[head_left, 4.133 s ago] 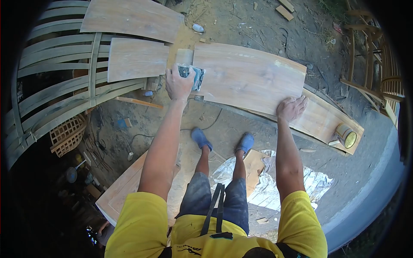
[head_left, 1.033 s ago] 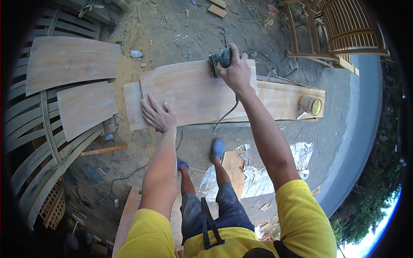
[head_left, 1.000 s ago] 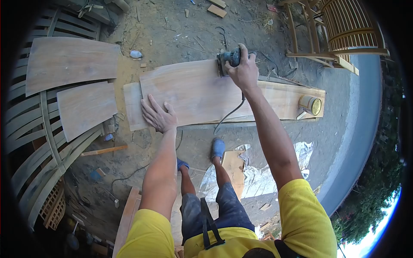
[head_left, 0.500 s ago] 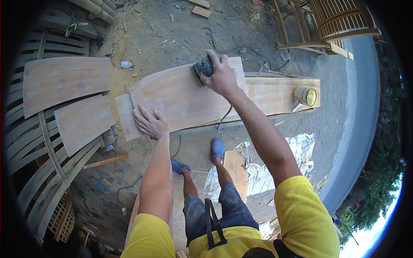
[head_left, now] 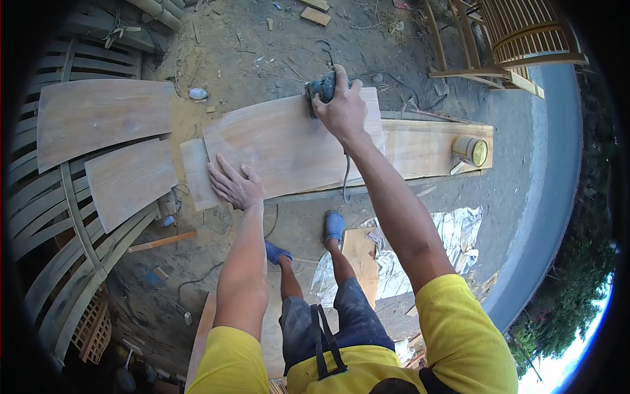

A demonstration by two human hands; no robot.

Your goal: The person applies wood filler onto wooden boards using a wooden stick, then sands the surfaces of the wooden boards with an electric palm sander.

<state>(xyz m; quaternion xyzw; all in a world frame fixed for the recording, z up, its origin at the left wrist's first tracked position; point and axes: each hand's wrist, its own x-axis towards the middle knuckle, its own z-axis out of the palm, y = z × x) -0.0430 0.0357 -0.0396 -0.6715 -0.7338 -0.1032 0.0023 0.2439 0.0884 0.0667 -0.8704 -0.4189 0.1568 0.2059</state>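
My right hand is wrapped round a dark teal power sander, which rests at the far edge of a pale wooden board. The sander's cord hangs down past the board's near edge. At the board's left end my left hand lies flat with its fingers spread. Beneath this board is a longer plank that sticks out to the right, and a round tin can lies tilted on its right end.
Two wooden panels lie on a slatted frame at left. Wooden slatted furniture stands at upper right. A crumpled silvery sheet and a brown board are on the ground near my feet. Cables lie on the ground.
Over the last second the sander in my right hand has moved left along the board, then slightly back right. My left hand stays on the board's left end. The view has shifted a little.
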